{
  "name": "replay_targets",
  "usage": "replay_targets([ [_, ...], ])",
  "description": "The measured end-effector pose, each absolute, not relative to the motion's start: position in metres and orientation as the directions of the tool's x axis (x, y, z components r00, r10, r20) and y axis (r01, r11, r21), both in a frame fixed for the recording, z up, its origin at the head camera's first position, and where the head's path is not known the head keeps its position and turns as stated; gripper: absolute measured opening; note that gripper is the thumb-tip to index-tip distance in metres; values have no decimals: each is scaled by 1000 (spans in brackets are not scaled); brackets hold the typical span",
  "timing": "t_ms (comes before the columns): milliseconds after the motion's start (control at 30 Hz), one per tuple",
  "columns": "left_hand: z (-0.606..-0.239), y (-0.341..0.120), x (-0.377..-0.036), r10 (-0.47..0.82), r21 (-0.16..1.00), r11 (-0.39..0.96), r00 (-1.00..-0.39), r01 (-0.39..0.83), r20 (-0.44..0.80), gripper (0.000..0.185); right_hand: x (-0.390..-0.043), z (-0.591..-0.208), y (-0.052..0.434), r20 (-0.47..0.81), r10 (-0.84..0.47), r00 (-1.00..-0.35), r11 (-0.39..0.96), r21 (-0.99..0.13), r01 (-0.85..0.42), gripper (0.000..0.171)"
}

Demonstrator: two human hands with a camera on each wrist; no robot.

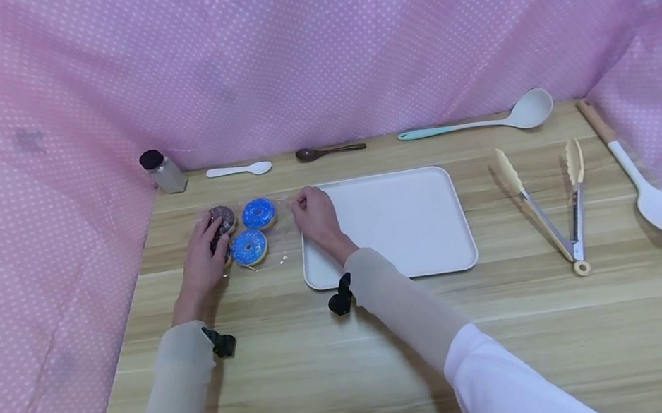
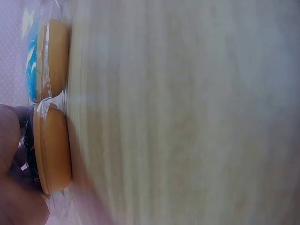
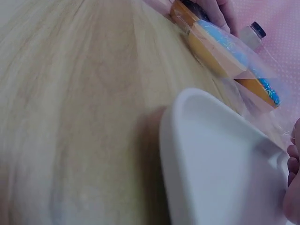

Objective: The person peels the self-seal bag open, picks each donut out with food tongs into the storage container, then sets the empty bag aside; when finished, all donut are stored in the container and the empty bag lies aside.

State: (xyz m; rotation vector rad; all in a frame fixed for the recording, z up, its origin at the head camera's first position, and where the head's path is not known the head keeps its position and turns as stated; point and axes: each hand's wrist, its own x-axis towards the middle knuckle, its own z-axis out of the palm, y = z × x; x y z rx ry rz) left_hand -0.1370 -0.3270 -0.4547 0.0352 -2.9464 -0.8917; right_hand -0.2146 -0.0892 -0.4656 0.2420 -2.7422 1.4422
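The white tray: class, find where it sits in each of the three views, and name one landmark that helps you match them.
Head view: the white tray lies mid-table, right of the bagged doughnuts.
Left wrist view: not in it.
Right wrist view: its rounded corner fills the lower right.
Shared landmark: the blue-iced doughnut, visible in all three views.

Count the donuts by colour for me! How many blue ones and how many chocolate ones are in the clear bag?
Blue donuts: 2, one at the back and one in front
Chocolate donuts: 2, one at the back and one mostly hidden under the left hand
Total: 4
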Motion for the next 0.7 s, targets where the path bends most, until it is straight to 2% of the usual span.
replay_targets([
  [267, -455, -328, -137, -41, 551, 834, -999, -21, 24, 48, -217, -465, -87, 110, -150, -983, 568, -804, -176, 15],
  [433, -455, -329, -138, -39, 550, 835, -999, -16, 30, 48, -222, -462, -92, 96, -187, -978, 622, -759, -193, 20],
  [700, -458, -330, -139, -29, 556, 831, -996, 21, 82, 47, -228, -460, -99, 76, -220, -973, 716, -665, -214, 12],
])
